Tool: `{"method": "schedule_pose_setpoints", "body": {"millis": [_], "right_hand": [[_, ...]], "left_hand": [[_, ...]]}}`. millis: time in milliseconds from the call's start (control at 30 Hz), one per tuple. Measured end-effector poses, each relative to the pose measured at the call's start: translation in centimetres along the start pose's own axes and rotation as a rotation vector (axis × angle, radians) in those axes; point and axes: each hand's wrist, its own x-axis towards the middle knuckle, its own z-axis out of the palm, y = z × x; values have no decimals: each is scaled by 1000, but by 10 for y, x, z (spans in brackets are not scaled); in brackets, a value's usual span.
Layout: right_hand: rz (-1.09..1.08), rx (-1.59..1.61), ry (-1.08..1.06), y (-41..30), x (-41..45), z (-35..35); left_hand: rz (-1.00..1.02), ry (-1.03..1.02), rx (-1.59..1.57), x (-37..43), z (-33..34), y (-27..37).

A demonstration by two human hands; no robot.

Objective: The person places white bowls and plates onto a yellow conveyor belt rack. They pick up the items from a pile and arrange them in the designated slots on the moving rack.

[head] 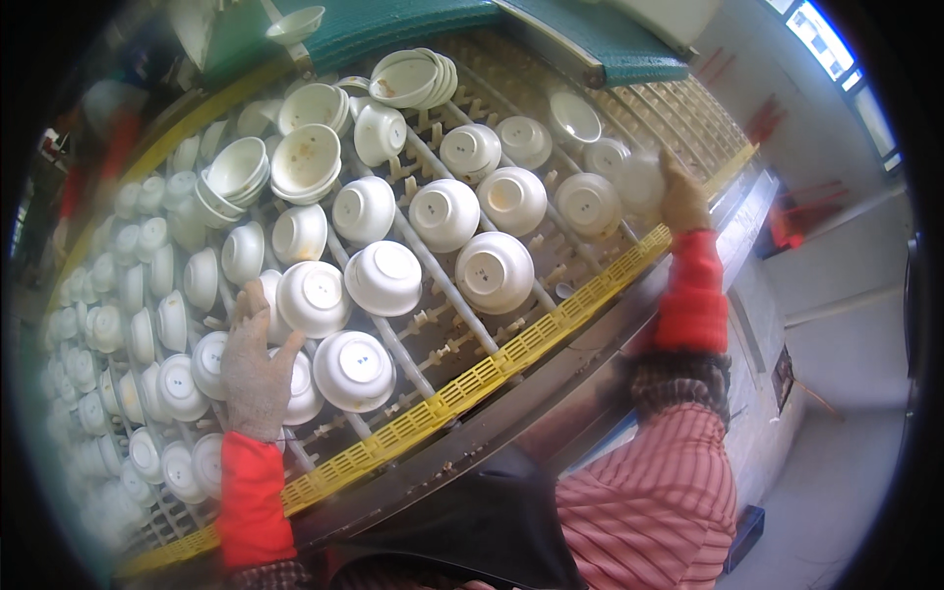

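My left hand, in a greyish knit glove, lies among upside-down white bowls at the left, its fingers against a white bowl; the exact hold cannot be told. At the right, my gloved right hand has its fingers at the edge of a blurred white bowl. Between the hands, several white bowls rest bottom up on a conveyor of pegs and rods. Farther back stand stacked white bowls with brown and yellow food stains, and one tilted white bowl.
A yellow slotted guard rail edges the conveyor, with a metal ledge on my side. Beyond it run green belts, one bearing a white bowl. More bowls crowd the far left. A small white item lies between the rods.
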Motion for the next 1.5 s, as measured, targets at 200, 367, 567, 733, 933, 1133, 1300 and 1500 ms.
{"method": "schedule_pose_setpoints", "body": {"millis": [200,367,567,733,933,1133,1300,1500], "right_hand": [[32,-220,163,14,-3,13],[-280,-615,-183,-6,-8,33],[80,-782,-276,-48,21,55],[213,-670,-358,-48,43,72],[127,-217,-401,-26,56,61],[107,-139,-494,-22,64,58],[-5,-537,-358,-13,86,91],[-337,-683,-310,-3,90,89]], "left_hand": [[-31,11,-124,0,-2,5],[-80,-21,-94,-1,-4,7],[-6,-1,-89,1,-5,5],[41,45,-95,2,-7,7],[-28,-18,-69,3,-8,12],[-36,-29,-37,2,-6,9],[58,41,42,3,-4,7],[-22,-27,-82,2,-11,12]]}}
